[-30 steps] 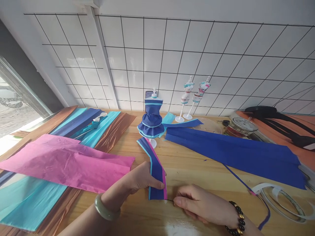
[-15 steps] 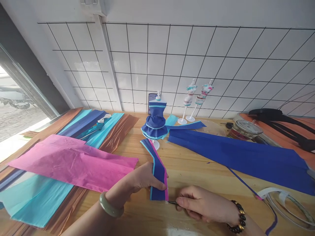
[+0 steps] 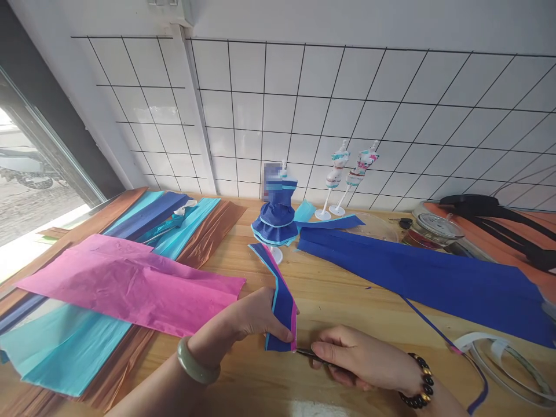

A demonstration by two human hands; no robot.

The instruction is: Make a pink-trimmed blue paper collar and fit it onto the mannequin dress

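On the light wooden table (image 3: 347, 295), the person's left hand (image 3: 249, 318) pinches the near end of a narrow dark-blue paper strip edged in light blue and pink (image 3: 280, 298), thumb on top and fingers curled beneath. The strip runs away from the hand toward a small white dress form wearing a dark-blue ruffled paper dress with light-blue trim (image 3: 277, 211), which stands upright near the tiled wall.

The right hand (image 3: 358, 359), with a dark beaded bracelet at the wrist, is closed around a thin dark tool (image 3: 306, 353) whose tip touches the lower right corner of the strip; what kind of tool it is cannot be told. A pale green bangle sits on the left wrist.

To the left lies a large sheet of pink tissue paper (image 3: 130, 284) over turquoise, blue and copper sheets (image 3: 182, 229). To the right a long dark-blue paper sheet (image 3: 434, 278) stretches across the table, with a loop of white tape (image 3: 499, 362) near its close edge. Two small patterned dress forms on white stands (image 3: 347, 176) stand by the wall, beside a glass jar with a lid (image 3: 432, 229).
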